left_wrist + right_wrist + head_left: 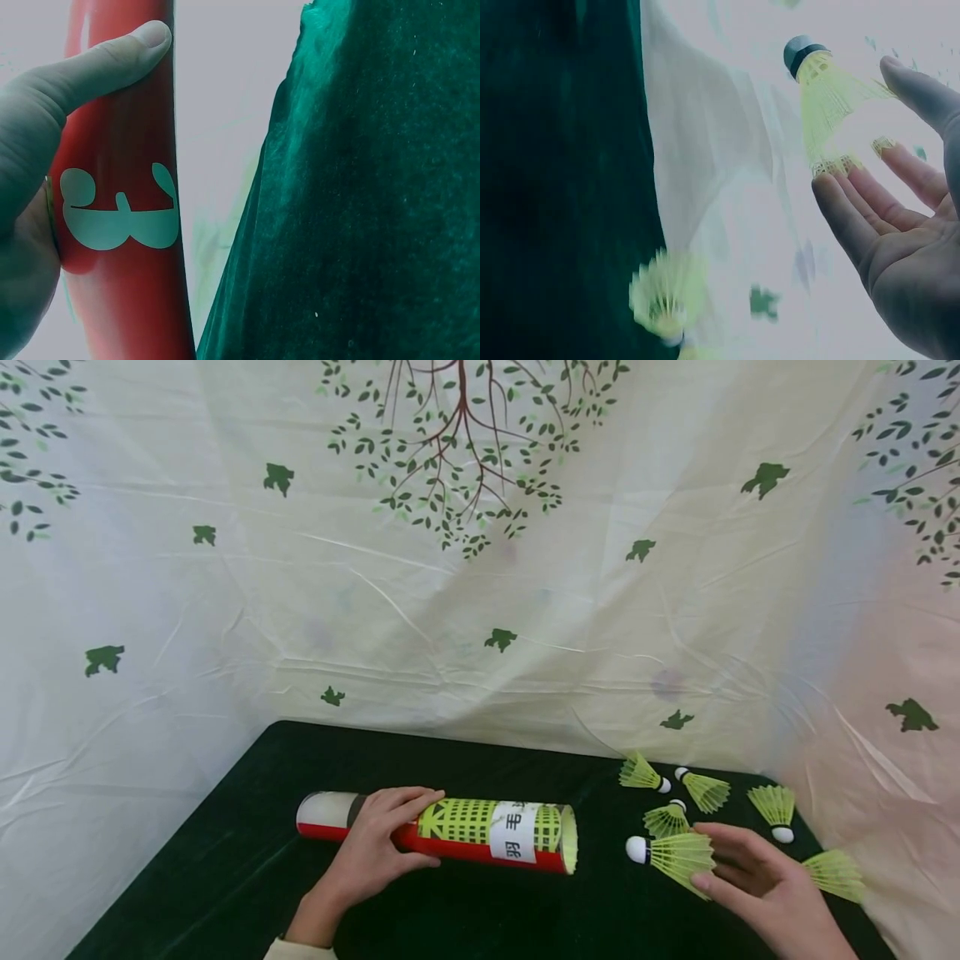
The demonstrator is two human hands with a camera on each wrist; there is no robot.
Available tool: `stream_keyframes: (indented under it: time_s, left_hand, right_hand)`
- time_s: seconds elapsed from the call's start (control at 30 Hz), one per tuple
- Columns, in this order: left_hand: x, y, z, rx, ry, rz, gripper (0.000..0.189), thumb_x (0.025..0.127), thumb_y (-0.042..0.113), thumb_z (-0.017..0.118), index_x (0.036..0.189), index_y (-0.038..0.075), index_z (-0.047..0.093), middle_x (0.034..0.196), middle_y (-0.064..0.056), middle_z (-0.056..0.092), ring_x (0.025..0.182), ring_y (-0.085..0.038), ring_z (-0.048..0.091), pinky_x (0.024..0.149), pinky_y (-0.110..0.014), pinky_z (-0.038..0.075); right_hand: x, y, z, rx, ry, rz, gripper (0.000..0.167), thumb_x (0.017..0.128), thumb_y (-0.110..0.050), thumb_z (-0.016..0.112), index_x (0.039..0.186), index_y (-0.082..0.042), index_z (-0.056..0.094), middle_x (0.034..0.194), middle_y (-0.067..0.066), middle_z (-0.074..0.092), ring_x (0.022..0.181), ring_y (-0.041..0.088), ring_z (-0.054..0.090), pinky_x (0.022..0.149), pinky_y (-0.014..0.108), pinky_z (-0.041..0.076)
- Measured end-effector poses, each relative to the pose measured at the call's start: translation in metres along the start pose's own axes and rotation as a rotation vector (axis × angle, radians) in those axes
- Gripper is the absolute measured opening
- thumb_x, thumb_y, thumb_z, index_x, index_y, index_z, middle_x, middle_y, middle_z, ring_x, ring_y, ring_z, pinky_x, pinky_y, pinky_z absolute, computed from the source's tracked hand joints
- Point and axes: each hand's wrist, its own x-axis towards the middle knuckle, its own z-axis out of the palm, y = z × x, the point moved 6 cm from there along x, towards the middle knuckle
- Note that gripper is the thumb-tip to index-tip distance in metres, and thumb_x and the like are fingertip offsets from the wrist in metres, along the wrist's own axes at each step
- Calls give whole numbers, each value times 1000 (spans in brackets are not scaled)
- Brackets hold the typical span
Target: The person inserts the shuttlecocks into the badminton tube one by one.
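Note:
My left hand [378, 839] grips a red, yellow and white shuttlecock tube [465, 827] round its left half. The tube lies on its side, its open end facing right; in the left wrist view the thumb presses along the red wall [127, 142]. My right hand [772, 885] holds a yellow shuttlecock [682, 856] by the skirt's rim, its white cork pointing left toward the tube's mouth. In the right wrist view the thumb and fingertips pinch that skirt [829, 105]. A gap separates the cork from the tube.
Several more yellow shuttlecocks lie at the table's right, among them one [705, 789] at the back, one [772, 810] near the right edge and one [836, 872] partly behind my right hand. Dark green cloth [225, 860] covers the table. A leaf-patterned white curtain [450, 610] hangs behind.

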Motion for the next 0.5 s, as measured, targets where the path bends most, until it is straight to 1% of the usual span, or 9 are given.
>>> stream_keyframes:
  time_s: [0.17, 0.23, 0.3, 0.37, 0.5]
  left_hand:
    - [1, 1, 1, 3, -4, -1, 88, 67, 27, 93, 141, 49, 51, 137, 19, 52, 124, -12, 44, 103, -53, 38]
    - [1, 1, 1, 5, -4, -1, 88, 67, 27, 93, 141, 49, 51, 137, 19, 52, 124, -12, 44, 103, -53, 38]
    - [1, 1, 1, 7, -5, -1, 88, 67, 27, 93, 141, 50, 50, 137, 20, 52, 124, -12, 44, 103, -53, 38]
    - [1, 1, 2, 10, -6, 0, 88, 67, 27, 93, 141, 50, 50, 137, 20, 52, 124, -11, 44, 103, -53, 38]
    - [1, 1, 3, 7, -10, 1, 88, 67, 27, 93, 141, 50, 50, 137, 20, 52, 124, -11, 44, 103, -53, 38]
  right_hand:
    - [1, -35, 21, 51, -44, -146, 56, 87, -22, 80, 137, -11, 57, 133, 11, 59, 106, 3, 62, 83, 23, 54]
    - [1, -46, 29, 69, -70, -179, 53, 87, -23, 80, 135, -14, 58, 133, 7, 59, 109, 3, 60, 86, 24, 54]
    - [2, -53, 36, 93, -98, -188, 53, 87, -25, 80, 134, -15, 59, 133, 5, 59, 112, 5, 60, 88, 24, 53]
    - [4, -59, 44, 125, -132, -180, 53, 86, -27, 80, 133, -17, 59, 133, 4, 58, 113, 9, 60, 90, 25, 53]
    - [6, -67, 58, 174, -171, -182, 54, 85, -26, 81, 134, -17, 58, 132, 7, 57, 113, 18, 61, 91, 28, 53]
